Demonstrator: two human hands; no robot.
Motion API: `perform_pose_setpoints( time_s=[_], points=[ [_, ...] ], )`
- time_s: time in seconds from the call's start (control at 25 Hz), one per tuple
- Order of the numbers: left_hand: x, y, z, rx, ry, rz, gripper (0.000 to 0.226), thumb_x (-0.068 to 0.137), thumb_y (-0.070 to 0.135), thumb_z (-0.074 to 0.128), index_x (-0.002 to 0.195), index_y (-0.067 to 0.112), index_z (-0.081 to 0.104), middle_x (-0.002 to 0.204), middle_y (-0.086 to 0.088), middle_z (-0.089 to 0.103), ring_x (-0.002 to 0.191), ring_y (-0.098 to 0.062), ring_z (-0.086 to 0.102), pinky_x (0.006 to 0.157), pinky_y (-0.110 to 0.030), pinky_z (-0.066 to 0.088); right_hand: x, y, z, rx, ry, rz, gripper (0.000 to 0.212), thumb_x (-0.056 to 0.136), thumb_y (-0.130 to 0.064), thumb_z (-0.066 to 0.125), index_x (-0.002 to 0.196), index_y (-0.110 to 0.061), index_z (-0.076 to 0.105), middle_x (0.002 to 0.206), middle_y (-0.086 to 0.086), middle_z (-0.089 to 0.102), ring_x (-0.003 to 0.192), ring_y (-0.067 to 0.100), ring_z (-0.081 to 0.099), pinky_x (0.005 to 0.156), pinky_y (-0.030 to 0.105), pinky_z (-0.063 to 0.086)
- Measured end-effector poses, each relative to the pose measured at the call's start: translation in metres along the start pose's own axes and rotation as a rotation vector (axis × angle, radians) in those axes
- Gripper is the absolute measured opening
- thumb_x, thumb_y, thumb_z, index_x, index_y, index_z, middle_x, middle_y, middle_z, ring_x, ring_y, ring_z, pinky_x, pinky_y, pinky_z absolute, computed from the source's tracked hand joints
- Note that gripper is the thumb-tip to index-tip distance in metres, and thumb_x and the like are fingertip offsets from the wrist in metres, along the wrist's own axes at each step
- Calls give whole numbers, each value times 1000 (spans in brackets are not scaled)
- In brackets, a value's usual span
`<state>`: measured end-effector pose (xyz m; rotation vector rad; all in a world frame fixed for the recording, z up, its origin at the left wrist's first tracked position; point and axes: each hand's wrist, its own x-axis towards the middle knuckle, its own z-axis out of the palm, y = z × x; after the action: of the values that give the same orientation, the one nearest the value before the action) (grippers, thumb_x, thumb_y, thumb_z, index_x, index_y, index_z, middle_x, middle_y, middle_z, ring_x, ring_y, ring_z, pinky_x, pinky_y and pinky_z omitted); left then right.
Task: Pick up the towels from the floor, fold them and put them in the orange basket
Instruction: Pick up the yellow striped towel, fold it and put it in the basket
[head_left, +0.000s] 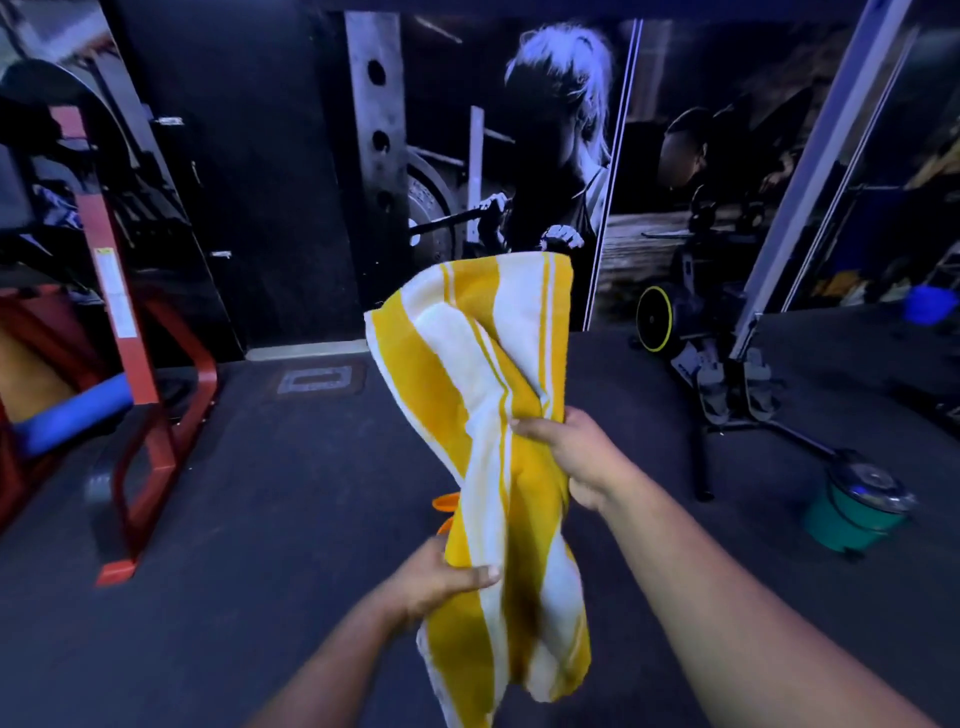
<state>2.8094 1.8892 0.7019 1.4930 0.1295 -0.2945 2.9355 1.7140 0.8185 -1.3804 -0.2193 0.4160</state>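
Pinching the striped cloth between thumb and curled fingers (480, 574), the left hand (441, 577) grips the yellow-and-white towel (483, 374) low on its left edge, nearer the person. The right hand (571, 452) is farther out and to the right, its fingers wrapped round a bunched fold at the towel's middle, thumb side toward the cloth. Both forearms reach in from the near edge, bare.

The towel hangs in the air between the two hands, clear of the floor (285, 493). Its upper part stands up and fans out above the right hand, and its lower end droops below the left hand. Just behind it, at its left edge between the hands, a small piece of the orange basket (445, 503) shows; the rest is hidden by the cloth.

The floor is dark grey matting. To the left stands a red metal frame (135, 374) with a blue foam roller (78, 410) beside it. To the right, near the floor's edge, sits a teal bin (852, 512) with a shiny lid, and beyond it a black exercise machine (701, 343) with a yellow-rimmed wheel. A large gym mural (545, 130) covers the far wall.
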Motion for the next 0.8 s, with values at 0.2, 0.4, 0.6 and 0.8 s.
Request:
perform_pose_setpoints(
  time_s=[0.2,0.4,0.6,0.8],
  points=[
    [3,23,-6,-300,132,44,38,89,15,75,122,-2,67,122,-32,67,105,-42,68,94,-55,56,6,11,-19,252,-26,126,60,85,-42,68,128,-1,64,122,20,71,109,31,71,92,46,59],
    [9,59,-16,-466,222,79,40,88,12,72,126,8,62,121,-27,69,103,-39,70,92,-57,56,-33,90,-28,-103,-173,381,50,85,-32,75,126,-4,66,113,12,76,109,27,72,105,47,51],
    [5,63,-51,-122,293,-8,37,84,-4,75,116,11,63,115,-21,73,91,-27,73,84,-46,60,-18,75,-38,-66,59,291,32,93,-14,71,119,5,68,104,18,77,96,31,75,93,47,59],
    [4,112,-63,-411,332,90,29,92,17,71,117,3,65,110,-22,74,98,-34,72,85,-51,61,-7,49,-48,287,13,168,46,88,-35,69,123,-5,68,114,19,74,103,30,72,91,48,59]
  ],
)
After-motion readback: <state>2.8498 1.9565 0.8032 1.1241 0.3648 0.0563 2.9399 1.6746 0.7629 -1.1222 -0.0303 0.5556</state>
